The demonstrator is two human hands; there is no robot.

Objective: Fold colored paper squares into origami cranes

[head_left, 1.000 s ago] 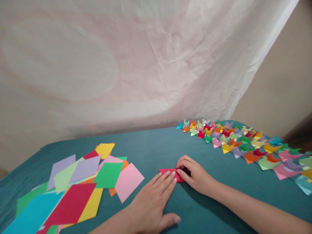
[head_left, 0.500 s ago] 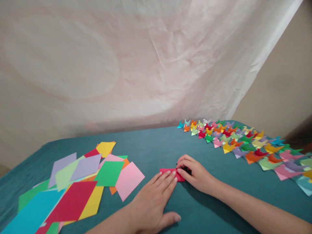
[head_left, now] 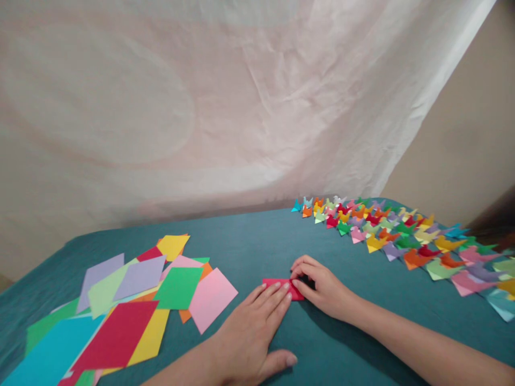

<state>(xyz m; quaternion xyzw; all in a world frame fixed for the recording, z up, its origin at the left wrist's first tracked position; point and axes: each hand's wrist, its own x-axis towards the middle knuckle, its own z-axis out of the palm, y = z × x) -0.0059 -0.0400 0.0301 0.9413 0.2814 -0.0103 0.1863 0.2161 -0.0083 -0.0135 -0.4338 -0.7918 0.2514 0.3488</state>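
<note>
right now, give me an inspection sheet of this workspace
surface: teal cloth, smooth.
job's things: red folded paper, a narrow strip, flat on the cloth.
clutter: loose coloured sheets overlapping at left; folded paper figures in rows at right.
hands: left hand flat, fingertips on the strip; right hand curled over its right end, grip hidden.
cables: nothing seen.
surroundings: creased white sheet behind; beige wall at right.

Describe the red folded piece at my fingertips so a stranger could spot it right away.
On the teal tablecloth, look mid-front, between the flat coloured sheets on the left and the rows of small folded figures on the right. A narrow red folded strip lies under the fingertips of the left hand and right hand. It alone is a slim band, neither flat square nor finished figure.
</note>
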